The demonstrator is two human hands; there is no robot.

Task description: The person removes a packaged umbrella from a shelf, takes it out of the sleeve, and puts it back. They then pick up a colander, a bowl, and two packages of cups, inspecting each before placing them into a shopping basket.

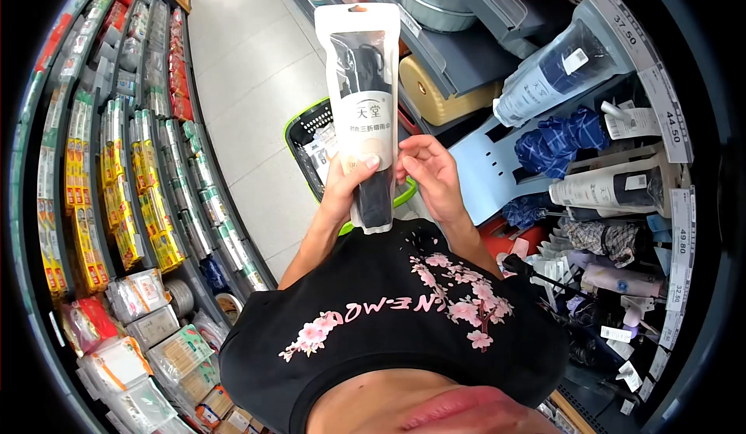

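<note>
I hold a packaged folding umbrella upright in front of my chest; its pouch is white with a clear window showing a dark umbrella and printed characters. My left hand grips the lower part of the pouch, thumb across the front. My right hand touches the pouch's right lower edge with curled fingers. Below the hands is my black shirt with a pink flower print.
A black and green shopping basket stands on the tiled aisle floor beyond my hands. Shelves of yellow and red packets line the left. On the right, racks hold more packaged umbrellas, loose umbrellas and price tags.
</note>
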